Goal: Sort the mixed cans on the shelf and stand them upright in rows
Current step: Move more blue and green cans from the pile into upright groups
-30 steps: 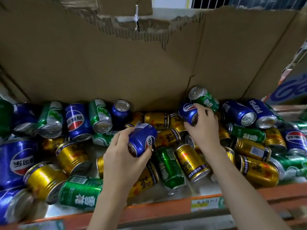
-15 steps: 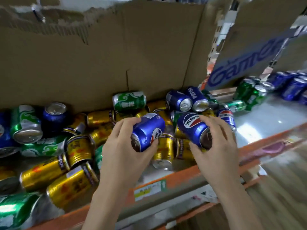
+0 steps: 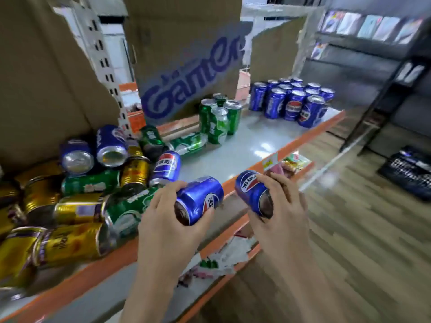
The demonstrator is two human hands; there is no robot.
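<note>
Near the shelf edge, the left hand and right hand are each gripping a sideways blue can, risking toppling the standing blue rows when setting them down.

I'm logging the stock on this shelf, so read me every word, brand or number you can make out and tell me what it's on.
"Gamer": large blue letters on the cardboard sheet behind the shelf; smaller print above it is blurred.
Pepsi globe logo with Chinese characters, too blurred to quote: on the blue can in the left hand, the blue can in the right hand, and the upright blue cans.
Green cans, gold cans, shelf-edge price tag: print unreadable.
</note>
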